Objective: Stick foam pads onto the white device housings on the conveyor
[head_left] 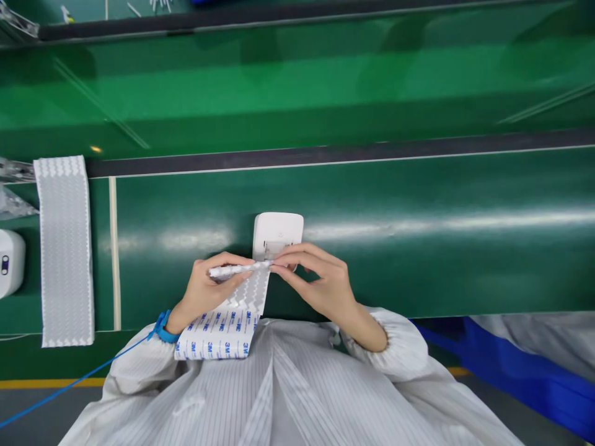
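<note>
Between my two hands is a sheet of adhesive pads (248, 291), grey-white with wavy edges, its top edge folded over. The backing below shows blue 3M print (218, 334) and hangs over the bench edge onto my lap. My left hand (216, 282) pinches the folded edge between thumb and fingers. At the right end of that fold, the fingertips of my right hand (320, 272) are pinched together; whether a single pad is between them is too small to see. Just beyond lies a white plastic device (279, 226) with a recess, partly covered by my right fingers.
Another long adhesive sheet (65, 248) lies at the left across the green bench (441, 248). Left of it are a white device (10, 263) and a clear plastic bag (16, 204). A blue wrist-strap cord (79, 381) runs off left. A dark rail (325, 155) borders the bench's far side.
</note>
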`<state>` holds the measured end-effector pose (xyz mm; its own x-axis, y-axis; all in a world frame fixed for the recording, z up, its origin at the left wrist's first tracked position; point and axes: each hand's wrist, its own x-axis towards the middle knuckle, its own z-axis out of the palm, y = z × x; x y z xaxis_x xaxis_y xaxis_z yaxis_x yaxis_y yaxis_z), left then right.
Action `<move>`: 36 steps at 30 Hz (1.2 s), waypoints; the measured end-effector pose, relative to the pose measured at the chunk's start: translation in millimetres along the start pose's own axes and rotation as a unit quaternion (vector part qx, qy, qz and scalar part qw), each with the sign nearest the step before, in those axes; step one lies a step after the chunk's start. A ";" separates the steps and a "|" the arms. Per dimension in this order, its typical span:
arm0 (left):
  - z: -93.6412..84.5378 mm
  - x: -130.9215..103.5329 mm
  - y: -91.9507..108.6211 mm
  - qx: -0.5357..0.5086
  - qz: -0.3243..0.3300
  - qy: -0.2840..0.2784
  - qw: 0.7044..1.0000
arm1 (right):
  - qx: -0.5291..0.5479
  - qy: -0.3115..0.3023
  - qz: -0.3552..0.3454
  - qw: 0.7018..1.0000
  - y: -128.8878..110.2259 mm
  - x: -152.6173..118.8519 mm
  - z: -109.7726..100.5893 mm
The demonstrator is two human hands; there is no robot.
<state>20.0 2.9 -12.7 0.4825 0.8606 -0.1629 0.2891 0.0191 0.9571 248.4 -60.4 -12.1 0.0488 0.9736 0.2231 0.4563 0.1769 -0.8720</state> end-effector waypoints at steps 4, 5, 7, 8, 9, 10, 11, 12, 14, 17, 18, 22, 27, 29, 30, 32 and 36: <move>2.0 3.0 -1.5 -0.003 0.000 0.011 1.000 | -0.012 -0.008 -0.033 0.999 3.6 3.7 -1.3; 2.2 4.5 -2.1 -0.007 -0.007 0.014 1.000 | -0.009 -0.013 -0.037 0.999 5.1 6.6 -1.3; 2.5 8.2 -3.3 -0.017 -0.026 0.019 0.999 | -0.005 0.000 -0.024 1.000 8.4 15.6 -0.5; 2.5 10.2 -3.9 -0.022 -0.038 0.020 0.999 | -0.005 0.016 -0.004 1.000 10.1 21.4 0.3; 2.6 12.2 -4.4 -0.026 -0.049 0.019 0.998 | -0.007 0.035 0.022 0.999 11.7 27.8 1.4; 2.6 14.0 -5.0 -0.029 -0.058 0.017 0.998 | -0.010 0.050 0.051 0.997 13.0 34.2 2.8; 2.5 15.5 -5.6 -0.030 -0.065 0.014 0.997 | -0.016 0.057 0.075 0.995 14.0 40.3 4.5; 2.5 16.7 -6.3 -0.029 -0.070 0.012 0.997 | -0.026 0.056 0.089 0.994 14.6 45.5 6.4; 2.4 17.9 -7.8 -0.025 -0.081 0.012 0.996 | -0.059 0.046 0.091 0.993 14.3 52.6 10.4; 2.5 17.8 -10.0 -0.023 -0.093 0.009 0.995 | -0.105 0.043 0.094 0.989 11.1 55.0 15.6; 2.7 17.6 -10.7 -0.025 -0.093 0.007 0.995 | -0.115 0.045 0.096 0.988 9.8 54.6 17.0; 3.1 16.6 -13.8 -0.032 -0.086 -0.003 0.996 | -0.150 0.043 0.083 0.984 6.9 53.2 21.4; 3.4 15.4 -17.3 -0.039 -0.079 -0.008 0.996 | -0.203 0.053 0.052 0.976 7.7 55.5 18.9; 3.6 15.0 -17.7 -0.045 -0.074 -0.005 0.996 | -0.177 0.077 0.060 0.979 7.3 53.8 12.8; 3.7 14.9 -17.6 -0.049 -0.072 -0.005 0.996 | -0.150 0.074 0.065 0.984 6.7 51.6 9.2; 3.9 15.2 -16.9 -0.055 -0.063 -0.008 0.996 | -0.087 0.020 0.065 0.994 5.6 44.3 3.0; 4.5 17.2 -14.0 -0.055 -0.045 -0.019 0.997 | -0.004 -0.062 0.042 0.997 6.6 26.2 0.1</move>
<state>28.0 15.1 -30.0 0.4896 0.8334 -0.2564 0.2412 0.1532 0.9583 252.6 -33.8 -12.1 -0.0233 0.9953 0.0941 0.4618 0.0942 -0.8820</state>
